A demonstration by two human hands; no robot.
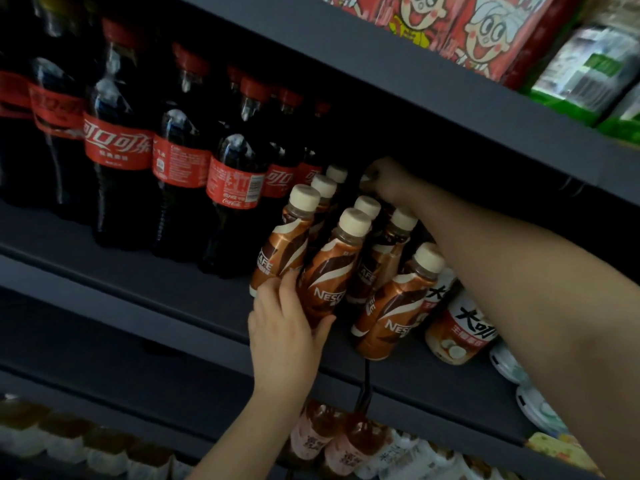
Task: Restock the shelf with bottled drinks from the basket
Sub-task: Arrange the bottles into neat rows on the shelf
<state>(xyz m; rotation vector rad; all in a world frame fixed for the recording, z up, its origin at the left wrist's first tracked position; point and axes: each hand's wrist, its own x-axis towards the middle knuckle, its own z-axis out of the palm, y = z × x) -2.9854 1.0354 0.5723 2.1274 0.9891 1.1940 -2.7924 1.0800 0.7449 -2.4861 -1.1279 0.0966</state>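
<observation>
Several brown coffee bottles with cream caps stand in rows on the dark shelf (194, 289). My left hand (284, 327) holds the lower part of a front coffee bottle (329, 268), thumb on its right side and fingers on its left. My right hand (384, 178) reaches deep into the shelf and grips the cream cap of a bottle (366, 179) at the back; that bottle's body is hidden behind the others. Another coffee bottle (398, 306) leans at the front right under my right forearm. The basket is out of view.
Cola bottles (117, 147) with red labels fill the shelf's left side. A white-and-red jar (464, 327) stands right of the coffee bottles. Red snack packs (460, 32) sit on the shelf above, and pink drinks (339, 441) on the one below.
</observation>
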